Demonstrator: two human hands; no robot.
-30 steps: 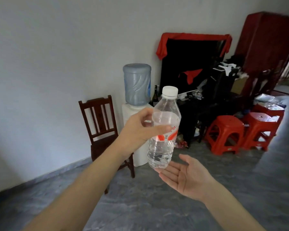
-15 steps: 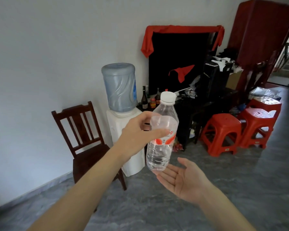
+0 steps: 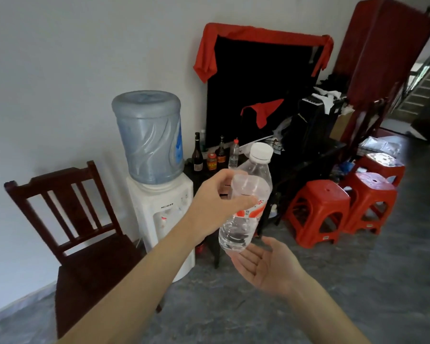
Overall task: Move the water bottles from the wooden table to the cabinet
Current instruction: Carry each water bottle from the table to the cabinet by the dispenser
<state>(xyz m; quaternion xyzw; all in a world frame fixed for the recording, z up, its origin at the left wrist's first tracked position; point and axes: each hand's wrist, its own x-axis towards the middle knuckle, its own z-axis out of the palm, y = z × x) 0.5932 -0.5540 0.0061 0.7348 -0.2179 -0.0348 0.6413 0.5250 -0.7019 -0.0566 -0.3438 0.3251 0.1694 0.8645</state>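
Left hand (image 3: 217,203) grips the water bottle (image 3: 246,204) at mid-body, held in the air, slightly tilted. Right hand (image 3: 266,265) lies flat, palm up, beneath its base. Bottle: clear, white cap, red label.

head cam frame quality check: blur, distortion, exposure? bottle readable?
Head view: strong wide-angle bending at the edges, so the wooden chair and red cabinet lean; the doorway top right is blown out by daylight; soft, mild blur overall. The water bottle in the left hand is fairly sharp, its label print unreadable; the right hand open below it is slightly smeared.
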